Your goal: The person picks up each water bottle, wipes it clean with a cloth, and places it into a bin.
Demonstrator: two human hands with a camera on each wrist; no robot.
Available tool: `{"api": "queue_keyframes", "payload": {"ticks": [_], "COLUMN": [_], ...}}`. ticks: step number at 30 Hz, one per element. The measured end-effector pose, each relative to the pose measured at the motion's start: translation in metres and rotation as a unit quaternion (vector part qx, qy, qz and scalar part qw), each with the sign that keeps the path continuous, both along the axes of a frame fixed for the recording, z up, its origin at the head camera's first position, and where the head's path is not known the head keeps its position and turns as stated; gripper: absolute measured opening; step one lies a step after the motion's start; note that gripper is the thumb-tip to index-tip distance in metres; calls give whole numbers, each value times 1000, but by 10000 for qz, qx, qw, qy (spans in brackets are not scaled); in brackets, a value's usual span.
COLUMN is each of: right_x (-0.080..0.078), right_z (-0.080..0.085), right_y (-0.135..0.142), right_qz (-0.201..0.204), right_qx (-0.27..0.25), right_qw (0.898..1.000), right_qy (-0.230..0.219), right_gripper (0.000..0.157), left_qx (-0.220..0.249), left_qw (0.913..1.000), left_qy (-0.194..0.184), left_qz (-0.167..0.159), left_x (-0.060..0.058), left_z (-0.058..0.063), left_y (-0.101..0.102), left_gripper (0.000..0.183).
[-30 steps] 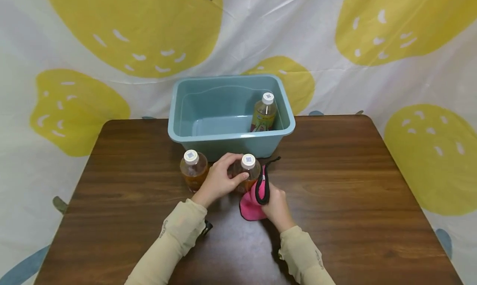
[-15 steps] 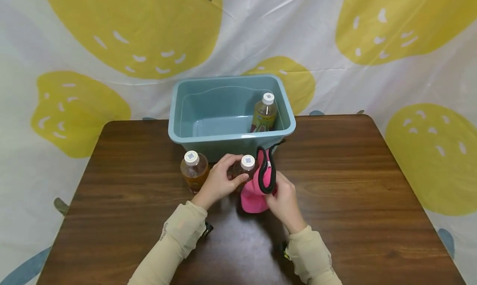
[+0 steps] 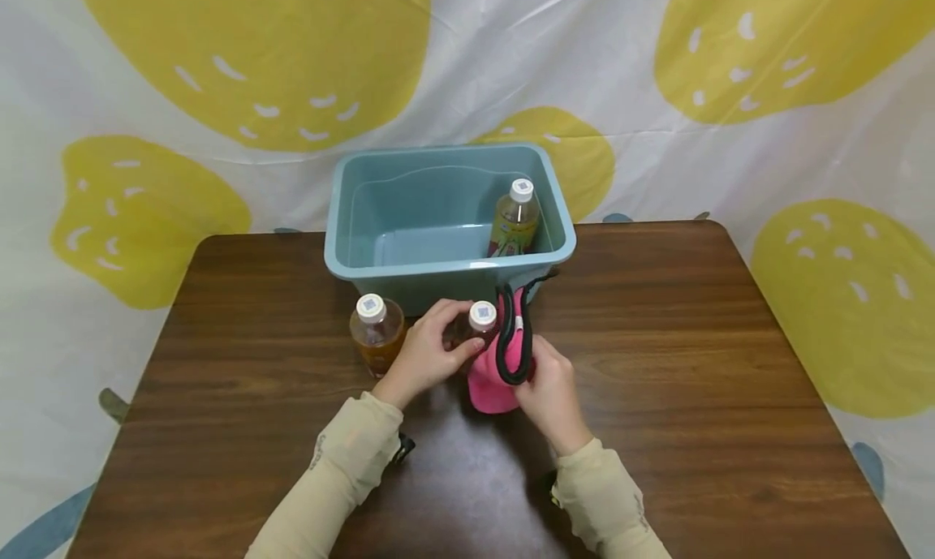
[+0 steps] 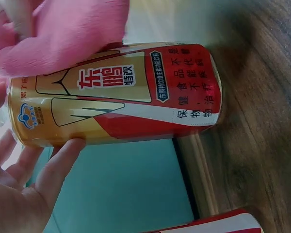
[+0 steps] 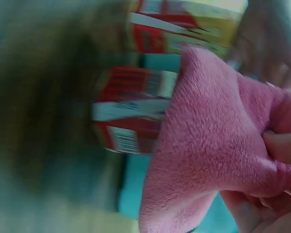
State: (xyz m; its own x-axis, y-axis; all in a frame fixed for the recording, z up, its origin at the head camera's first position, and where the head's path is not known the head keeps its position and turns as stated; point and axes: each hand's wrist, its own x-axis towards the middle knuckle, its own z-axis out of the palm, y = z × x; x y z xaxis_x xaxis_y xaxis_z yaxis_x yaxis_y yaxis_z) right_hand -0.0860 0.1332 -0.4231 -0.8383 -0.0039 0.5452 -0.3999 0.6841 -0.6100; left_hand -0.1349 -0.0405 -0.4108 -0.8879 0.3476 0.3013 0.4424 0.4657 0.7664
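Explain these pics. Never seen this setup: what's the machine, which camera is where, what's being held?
There's no machine: these are a person's two bare hands. The wide picture comes from a camera worn on the head, looking forward and down. The two close-ups come from a camera on each wrist, so things look sideways there; the right one is partly blurred.

The left hand grips an upright bottle with a red and gold label. The right hand holds a pink cloth close by it; I can't be sure they touch.

On the wooden table, a second bottle stands to the left of the gripped one. Behind them is a blue bin with a third bottle inside, at its right end.
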Motion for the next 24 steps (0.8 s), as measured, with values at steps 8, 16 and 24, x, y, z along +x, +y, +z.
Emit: {"api": "queue_keyframes", "payload": {"ticks": [8,16,24], "right_x": [-4,-6,-6], "right_z": [-56,-69,-69], "right_y": [-2,1,5], "right_qz": [-45,-208,-178], "right_qx": [440,366,-20], "right_qw": [9931,9931,9936], "right_qy": [-1083,-1093,-1116], "right_gripper": [15,14,13], "left_qx": [-184,-155,-372], "left_qw": [9998,9993,9942], "left_qy": [-11,39,35], "left_qz": [99,337,1010], "left_x": [0,2,1], "left_z": [-1,-2,-2], "left_y": [-2,8,21], "left_gripper": [44,47,53]}}
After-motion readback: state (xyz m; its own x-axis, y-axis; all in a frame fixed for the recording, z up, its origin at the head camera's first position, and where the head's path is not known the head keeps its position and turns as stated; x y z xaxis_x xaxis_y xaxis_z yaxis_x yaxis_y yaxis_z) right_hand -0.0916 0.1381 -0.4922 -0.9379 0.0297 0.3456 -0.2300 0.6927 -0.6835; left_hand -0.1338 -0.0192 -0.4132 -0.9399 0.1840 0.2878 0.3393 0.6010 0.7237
